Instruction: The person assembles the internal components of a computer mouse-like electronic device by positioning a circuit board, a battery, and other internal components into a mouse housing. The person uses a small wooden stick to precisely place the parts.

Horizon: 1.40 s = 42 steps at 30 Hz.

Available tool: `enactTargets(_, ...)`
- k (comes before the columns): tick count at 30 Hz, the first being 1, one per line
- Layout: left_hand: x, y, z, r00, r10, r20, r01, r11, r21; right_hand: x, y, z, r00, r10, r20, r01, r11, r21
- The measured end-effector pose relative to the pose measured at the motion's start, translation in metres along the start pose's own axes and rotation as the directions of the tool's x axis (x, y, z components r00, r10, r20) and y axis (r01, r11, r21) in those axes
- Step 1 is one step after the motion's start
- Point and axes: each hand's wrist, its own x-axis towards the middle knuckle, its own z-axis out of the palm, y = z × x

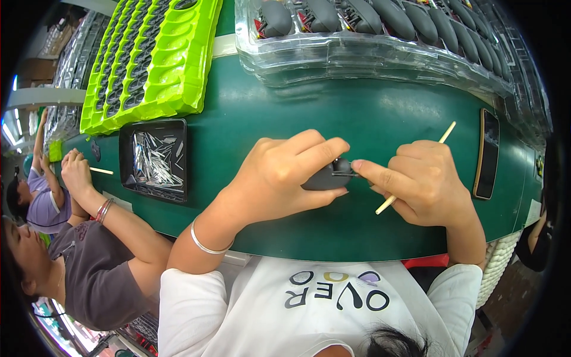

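My left hand (284, 168) is closed around a dark grey computer mouse (322, 179) above the green tabletop, its thumb along the near side and its fingers over the far side. A light wooden stick (385, 206) lies across my right hand (423, 181), gripped under the curled fingers. The right index finger reaches out and touches the mouse's right end, where a small thin dark piece (345, 174) shows. Whether that piece belongs to the mouse, I cannot tell.
Left of my hands sits a black tray (123, 157) of small metal strips (156, 162). Behind it lies a lime-green tray (169, 89) with dark parts. Stacked clear trays (357, 62) hold several mice at the back. A phone (488, 154) lies right; a co-worker's hands (77, 172) are left.
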Motion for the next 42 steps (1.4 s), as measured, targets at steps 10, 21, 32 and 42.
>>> enactTargets(10, 0.008, 0.006, -0.003, 0.959, -0.282, -0.036, 0.262, 0.925, -0.275, -0.002, 0.040, 0.018, 0.917, 0.298, -0.265, -0.361, 0.904, -0.231)
enactTargets(21, -0.004, 0.011, 0.010, 0.879, -0.305, 0.367, 0.470, 0.420, -0.776, -0.001, -0.009, 0.027, 0.944, 0.011, -0.331, 0.019, 0.996, 0.086)
enactTargets(32, -0.002, 0.015, 0.000, 0.950, -0.259, 0.173, 0.307, 0.678, -0.668, 0.006, -0.008, 0.012, 0.936, 0.090, -0.340, -0.064, 0.994, 0.088)
enactTargets(42, -0.003, 0.015, 0.006, 0.978, -0.183, 0.099, 0.203, 0.733, -0.649, 0.001, -0.012, 0.006, 0.924, 0.297, -0.243, -0.239, 0.941, 0.241)
